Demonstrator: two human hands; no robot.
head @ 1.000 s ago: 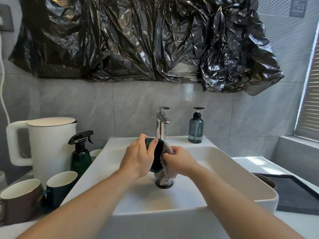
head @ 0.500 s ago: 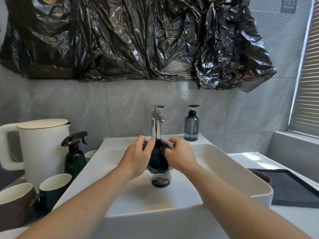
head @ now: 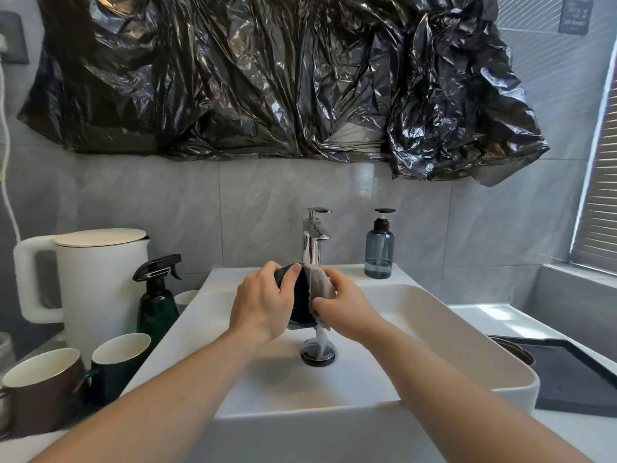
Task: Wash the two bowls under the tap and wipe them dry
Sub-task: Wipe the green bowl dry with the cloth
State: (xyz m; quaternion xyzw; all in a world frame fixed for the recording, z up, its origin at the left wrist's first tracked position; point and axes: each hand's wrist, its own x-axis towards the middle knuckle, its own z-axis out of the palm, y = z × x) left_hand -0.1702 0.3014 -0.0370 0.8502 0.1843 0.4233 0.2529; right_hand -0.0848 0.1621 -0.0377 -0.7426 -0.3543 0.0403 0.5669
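Note:
Over the white sink (head: 417, 305), my left hand (head: 263, 302) grips a dark green bowl (head: 302, 305) held on edge, thumb over its rim. My right hand (head: 347, 307) pinches a grey cloth (head: 320, 284) against the bowl's inner side; a strip of cloth hangs down toward the black drain (head: 317, 354). The chrome tap (head: 314, 238) stands just behind the bowl. A second bowl's rim (head: 514, 350) shows to the right of the sink, on a dark mat (head: 574, 379).
Left of the sink stand a white kettle (head: 96, 275), a green spray bottle (head: 157, 299), a brown mug (head: 43, 389), a green mug (head: 122, 359) and a white cup (head: 187, 297). A blue soap dispenser (head: 379, 248) sits behind the sink. Black plastic sheeting (head: 283, 78) covers the wall.
The bowl has been turned in my left hand from facing me to edge-on. My right hand's cloth has shifted up to the bowl's top rim.

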